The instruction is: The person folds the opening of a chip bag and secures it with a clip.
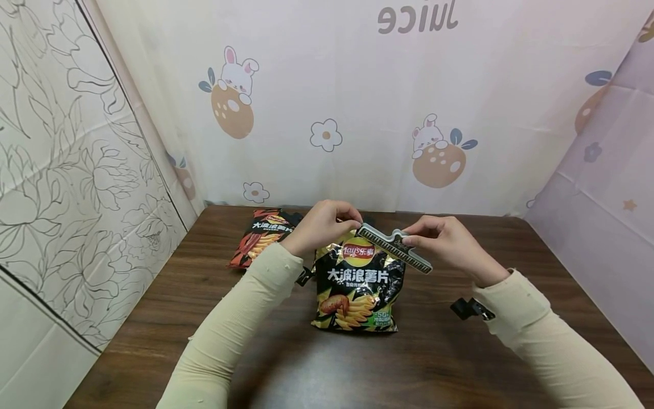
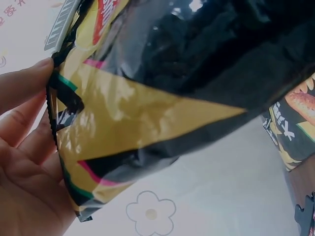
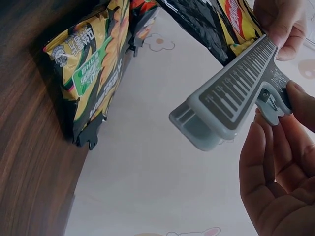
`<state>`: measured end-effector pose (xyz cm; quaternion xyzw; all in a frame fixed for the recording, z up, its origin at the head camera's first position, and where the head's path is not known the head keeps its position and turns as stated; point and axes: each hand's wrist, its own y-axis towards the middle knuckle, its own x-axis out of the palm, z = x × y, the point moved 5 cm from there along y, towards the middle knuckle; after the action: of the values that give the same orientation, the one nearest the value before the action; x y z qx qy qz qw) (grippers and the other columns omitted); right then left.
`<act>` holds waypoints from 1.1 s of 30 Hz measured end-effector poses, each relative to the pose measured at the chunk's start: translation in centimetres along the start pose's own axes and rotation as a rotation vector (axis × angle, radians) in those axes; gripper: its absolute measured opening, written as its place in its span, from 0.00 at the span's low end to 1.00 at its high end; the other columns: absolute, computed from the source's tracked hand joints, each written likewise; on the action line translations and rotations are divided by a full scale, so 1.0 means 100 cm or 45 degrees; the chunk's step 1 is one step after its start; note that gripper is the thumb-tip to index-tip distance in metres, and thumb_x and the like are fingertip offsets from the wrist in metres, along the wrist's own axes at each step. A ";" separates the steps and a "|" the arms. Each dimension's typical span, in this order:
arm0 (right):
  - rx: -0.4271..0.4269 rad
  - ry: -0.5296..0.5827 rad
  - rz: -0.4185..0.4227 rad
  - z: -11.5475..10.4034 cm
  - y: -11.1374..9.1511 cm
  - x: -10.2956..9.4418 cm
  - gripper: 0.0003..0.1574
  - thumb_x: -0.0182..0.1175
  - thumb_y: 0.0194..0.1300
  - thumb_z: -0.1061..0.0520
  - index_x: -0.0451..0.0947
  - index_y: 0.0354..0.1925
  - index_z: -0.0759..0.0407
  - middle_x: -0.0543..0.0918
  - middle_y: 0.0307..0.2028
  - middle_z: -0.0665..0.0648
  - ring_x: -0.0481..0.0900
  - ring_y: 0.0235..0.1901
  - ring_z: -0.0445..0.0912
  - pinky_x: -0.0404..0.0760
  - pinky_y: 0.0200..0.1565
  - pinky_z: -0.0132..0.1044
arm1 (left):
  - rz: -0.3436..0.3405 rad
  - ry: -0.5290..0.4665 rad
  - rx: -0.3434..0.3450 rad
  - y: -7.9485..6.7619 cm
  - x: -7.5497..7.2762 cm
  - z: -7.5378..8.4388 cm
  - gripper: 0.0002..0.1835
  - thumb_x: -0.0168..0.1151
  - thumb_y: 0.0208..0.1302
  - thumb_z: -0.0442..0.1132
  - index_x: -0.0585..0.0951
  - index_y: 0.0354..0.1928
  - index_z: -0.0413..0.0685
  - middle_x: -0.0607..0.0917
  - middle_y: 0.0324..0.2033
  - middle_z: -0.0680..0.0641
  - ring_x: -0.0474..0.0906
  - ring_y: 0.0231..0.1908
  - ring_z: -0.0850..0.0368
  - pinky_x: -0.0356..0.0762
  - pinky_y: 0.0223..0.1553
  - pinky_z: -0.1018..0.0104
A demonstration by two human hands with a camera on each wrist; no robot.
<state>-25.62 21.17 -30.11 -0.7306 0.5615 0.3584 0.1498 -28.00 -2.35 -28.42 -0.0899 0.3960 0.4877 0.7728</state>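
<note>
A black and yellow Lay's chip bag (image 1: 357, 284) stands on the table in the head view, its front facing me. My left hand (image 1: 329, 224) pinches its top edge near the left corner, thumb in front, as the left wrist view shows. My right hand (image 1: 449, 244) holds a grey bag clip (image 1: 395, 248) by its handle between thumb and fingers. Piano-key markings run along the clip, which slants down to the right across the bag's top. In the right wrist view the clip's near end (image 3: 197, 123) extends past the bag, with a gap between its two bars.
Behind to the left lies a red and black chip bag (image 1: 263, 233). Another black and yellow chip bag (image 3: 88, 64), with a dark clip (image 3: 88, 135) on its end, shows in the right wrist view. A patterned curtain (image 1: 327, 170) hangs behind the wooden table (image 1: 460, 352).
</note>
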 end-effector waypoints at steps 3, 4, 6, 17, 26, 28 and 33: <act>-0.007 0.003 -0.014 0.001 0.002 0.002 0.12 0.67 0.63 0.47 0.86 0.41 0.52 0.85 0.36 0.54 0.78 0.29 0.42 0.77 0.33 0.33 | 0.012 -0.005 0.010 0.000 0.000 0.000 0.06 0.61 0.69 0.39 0.87 0.39 0.50 0.88 0.35 0.52 0.81 0.32 0.62 0.77 0.36 0.69; -0.011 0.004 -0.016 0.000 0.002 0.003 0.12 0.67 0.63 0.47 0.86 0.41 0.52 0.86 0.36 0.54 0.78 0.29 0.41 0.77 0.33 0.33 | 0.016 -0.003 0.012 0.000 -0.001 0.000 0.06 0.61 0.69 0.39 0.87 0.39 0.50 0.88 0.36 0.52 0.81 0.32 0.62 0.77 0.36 0.69; -0.008 0.012 -0.019 0.001 0.003 0.004 0.12 0.67 0.63 0.48 0.86 0.42 0.52 0.86 0.37 0.54 0.80 0.30 0.43 0.78 0.34 0.33 | 0.023 0.005 0.015 0.000 -0.001 0.000 0.07 0.61 0.69 0.39 0.87 0.40 0.50 0.88 0.36 0.52 0.81 0.32 0.63 0.76 0.35 0.70; 0.025 0.051 -0.029 0.000 0.007 0.011 0.12 0.66 0.65 0.49 0.85 0.44 0.53 0.86 0.38 0.56 0.81 0.34 0.52 0.80 0.34 0.36 | 0.039 0.015 0.025 0.000 -0.003 0.001 0.09 0.60 0.70 0.40 0.89 0.42 0.49 0.89 0.38 0.50 0.70 0.20 0.63 0.66 0.25 0.71; 0.043 0.059 -0.032 0.001 0.008 0.013 0.16 0.66 0.64 0.45 0.85 0.45 0.53 0.86 0.39 0.56 0.78 0.30 0.44 0.77 0.32 0.34 | 0.041 0.012 0.009 0.000 -0.003 0.000 0.10 0.60 0.70 0.41 0.89 0.42 0.50 0.89 0.41 0.50 0.73 0.23 0.62 0.69 0.27 0.71; 0.059 0.068 -0.035 0.002 0.008 0.013 0.17 0.66 0.64 0.44 0.85 0.46 0.53 0.86 0.39 0.56 0.78 0.31 0.45 0.77 0.33 0.34 | 0.043 0.016 0.003 0.000 -0.003 0.000 0.10 0.60 0.70 0.41 0.89 0.41 0.50 0.89 0.41 0.51 0.74 0.24 0.62 0.70 0.27 0.71; 0.081 0.093 -0.040 0.002 0.006 0.014 0.21 0.65 0.64 0.42 0.84 0.48 0.54 0.85 0.40 0.57 0.77 0.31 0.45 0.77 0.33 0.34 | 0.047 0.017 0.001 0.000 -0.003 0.000 0.09 0.60 0.70 0.42 0.89 0.42 0.51 0.89 0.41 0.51 0.79 0.30 0.58 0.73 0.31 0.70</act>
<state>-26.05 20.11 -31.07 -0.7468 0.5662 0.3111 0.1579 -28.05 -2.58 -28.22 -0.0857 0.4028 0.5011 0.7611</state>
